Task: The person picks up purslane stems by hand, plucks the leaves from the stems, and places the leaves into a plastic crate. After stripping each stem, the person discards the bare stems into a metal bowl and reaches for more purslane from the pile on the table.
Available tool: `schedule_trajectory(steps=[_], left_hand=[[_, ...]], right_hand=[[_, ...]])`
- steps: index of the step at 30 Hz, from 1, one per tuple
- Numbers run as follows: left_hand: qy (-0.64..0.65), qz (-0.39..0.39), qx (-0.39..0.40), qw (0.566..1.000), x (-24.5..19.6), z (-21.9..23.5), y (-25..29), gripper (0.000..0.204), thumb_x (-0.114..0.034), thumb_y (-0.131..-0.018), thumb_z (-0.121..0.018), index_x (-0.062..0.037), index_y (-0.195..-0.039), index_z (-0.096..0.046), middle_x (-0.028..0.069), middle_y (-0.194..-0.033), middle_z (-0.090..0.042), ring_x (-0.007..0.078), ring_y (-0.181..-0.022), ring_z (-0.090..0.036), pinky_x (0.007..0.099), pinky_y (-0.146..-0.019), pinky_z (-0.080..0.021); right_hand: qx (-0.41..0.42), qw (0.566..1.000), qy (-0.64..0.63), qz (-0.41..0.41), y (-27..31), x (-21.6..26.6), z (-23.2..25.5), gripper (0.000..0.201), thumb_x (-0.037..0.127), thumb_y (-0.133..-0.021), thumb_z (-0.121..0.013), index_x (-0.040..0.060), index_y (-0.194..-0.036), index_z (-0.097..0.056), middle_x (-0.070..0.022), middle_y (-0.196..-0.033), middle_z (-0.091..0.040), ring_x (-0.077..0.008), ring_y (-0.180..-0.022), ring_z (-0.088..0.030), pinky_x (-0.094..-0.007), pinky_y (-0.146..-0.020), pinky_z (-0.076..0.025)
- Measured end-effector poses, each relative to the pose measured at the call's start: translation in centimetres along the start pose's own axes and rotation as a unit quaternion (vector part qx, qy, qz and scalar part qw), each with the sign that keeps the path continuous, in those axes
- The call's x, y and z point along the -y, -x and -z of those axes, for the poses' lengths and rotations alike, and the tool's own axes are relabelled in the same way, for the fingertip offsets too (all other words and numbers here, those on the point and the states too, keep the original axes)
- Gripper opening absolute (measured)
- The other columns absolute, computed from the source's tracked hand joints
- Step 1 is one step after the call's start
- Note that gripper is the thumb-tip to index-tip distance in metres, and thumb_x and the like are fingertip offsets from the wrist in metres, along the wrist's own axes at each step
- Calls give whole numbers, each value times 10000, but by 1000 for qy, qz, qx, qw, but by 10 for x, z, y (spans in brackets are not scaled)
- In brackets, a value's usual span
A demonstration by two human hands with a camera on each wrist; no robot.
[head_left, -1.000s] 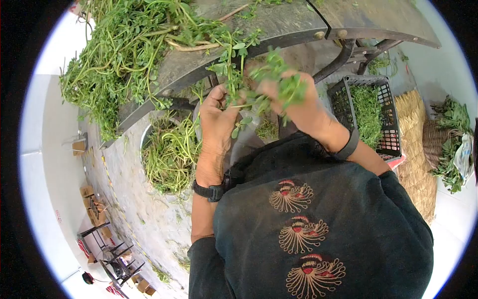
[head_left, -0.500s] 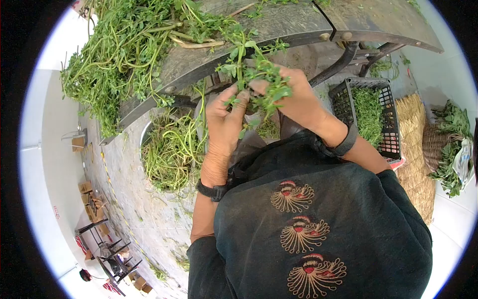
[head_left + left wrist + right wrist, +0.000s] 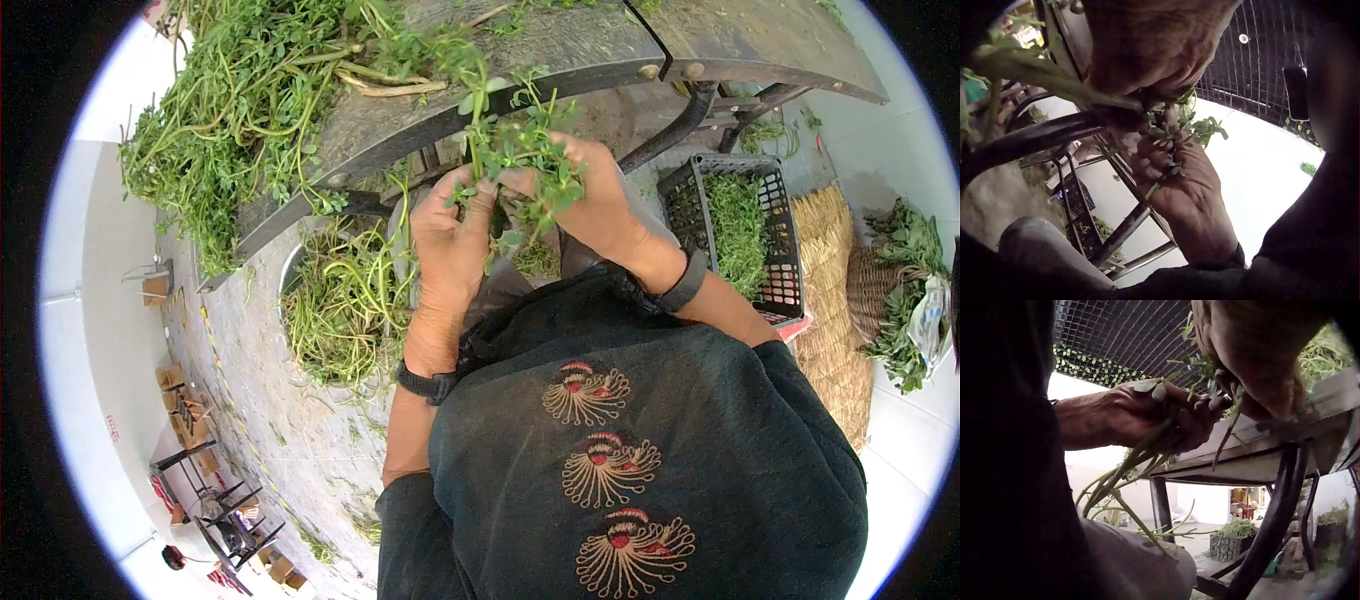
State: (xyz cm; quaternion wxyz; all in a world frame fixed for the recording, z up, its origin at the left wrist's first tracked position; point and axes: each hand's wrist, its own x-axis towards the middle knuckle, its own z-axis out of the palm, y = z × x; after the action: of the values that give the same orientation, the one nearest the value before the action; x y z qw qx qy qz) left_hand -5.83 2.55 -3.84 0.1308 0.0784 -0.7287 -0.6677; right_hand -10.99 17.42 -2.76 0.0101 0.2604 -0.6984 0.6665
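In the head view my left hand (image 3: 450, 245) grips a bunch of purslane stems (image 3: 1125, 465) just below the table's edge, thumb pressed on them. Long bare stems hang below that fist in the right wrist view, and leafy tops rise above it. Close beside it, my right hand (image 3: 605, 210) holds leafy purslane sprigs (image 3: 545, 165) between thumb and curled fingers. The two hands' fingertips nearly meet at the greens. In the left wrist view, small leaves (image 3: 1172, 140) spill over the right hand's fingers. A large heap of purslane (image 3: 250, 110) lies on the table at left.
The dark table (image 3: 560, 50) has a curved metal edge and tubular legs. Beneath its left side stands a tub of stems (image 3: 345, 310). At right are a black crate (image 3: 785, 240) of greens, a straw mat (image 3: 830, 330) and a wicker basket (image 3: 870, 285). Plant scraps litter the floor.
My right hand, blurred with motion a second ago, has come in closer to the left hand and steadied with its sprigs. The left hand shifted slightly right, still gripping the stems.
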Motion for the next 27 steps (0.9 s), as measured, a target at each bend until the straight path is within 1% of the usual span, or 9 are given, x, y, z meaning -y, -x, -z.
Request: schedule_trajectory(steps=[3,5,6,7,9,11,12,14,27], left_hand=[[-61,-98,19,993,-6,-1,-1,160,-62,-860,-588,11,-1002,-600,48,-830,-646,89,-742,-571,240,-682,-474],[26,-51,16,998,7,2,-4,140,-56,-866,-579,5,-991,-598,50,-818,-645,87,-733,-575,238,-669,-477],[113,-4,14,993,10,3,-7,121,-49,-871,-571,-1,-980,-596,52,-806,-645,86,-724,-579,236,-657,-479],[158,88,12,983,13,4,-12,124,-60,-880,-567,-5,-988,-592,67,-810,-646,92,-690,-584,232,-632,-480],[134,88,16,987,-1,1,-3,132,-63,-879,-570,-1,-993,-592,75,-812,-647,96,-682,-583,230,-620,-478],[139,94,30,985,-7,1,-4,157,-70,-873,-584,14,-1006,-588,93,-821,-649,102,-666,-574,225,-592,-472],[141,95,27,985,-6,2,-3,157,-70,-873,-584,14,-1006,-588,93,-821,-649,102,-666,-574,225,-592,-472],[151,88,40,984,-5,2,-3,153,-62,-864,-593,21,-993,-593,82,-821,-648,93,-677,-573,217,-599,-466],[6,37,102,994,-8,0,-2,102,-50,-837,-617,11,-919,-627,24,-799,-638,77,-649,-575,211,-597,-463]], right_hand=[[34,998,-54,-27,8,13,-1,222,134,-738,-692,-2,-897,-618,-121,-778,-640,-137,-656,-592,-299,-618,-462],[118,981,37,150,16,23,-3,252,173,-725,-698,20,-910,-621,-128,-861,-639,-243,-681,-612,-310,-634,-467],[157,975,29,154,17,35,-2,275,202,-706,-699,30,-904,-617,-141,-905,-628,-332,-709,-589,-324,-654,-470],[122,980,10,158,15,35,1,258,194,-724,-698,23,-898,-615,-118,-866,-630,-296,-695,-594,-318,-648,-469],[86,983,-7,160,10,29,8,243,186,-742,-698,15,-893,-613,-95,-827,-632,-259,-680,-600,-311,-643,-468],[11,986,-115,-119,3,18,19,200,175,-785,-693,16,-884,-623,-22,-732,-600,-143,-595,-554,-276,-539,-435],[14,986,-115,-120,4,15,22,200,175,-785,-693,16,-884,-623,-22,-732,-600,-143,-595,-554,-276,-539,-435],[67,942,-108,-310,9,8,26,183,178,-817,-679,29,-913,-638,27,-685,-557,-53,-550,-478,-227,-456,-372],[22,930,-227,-287,-4,1,10,246,231,-757,-738,50,-875,-621,32,-686,-556,-43,-536,-463,-208,-414,-321]])
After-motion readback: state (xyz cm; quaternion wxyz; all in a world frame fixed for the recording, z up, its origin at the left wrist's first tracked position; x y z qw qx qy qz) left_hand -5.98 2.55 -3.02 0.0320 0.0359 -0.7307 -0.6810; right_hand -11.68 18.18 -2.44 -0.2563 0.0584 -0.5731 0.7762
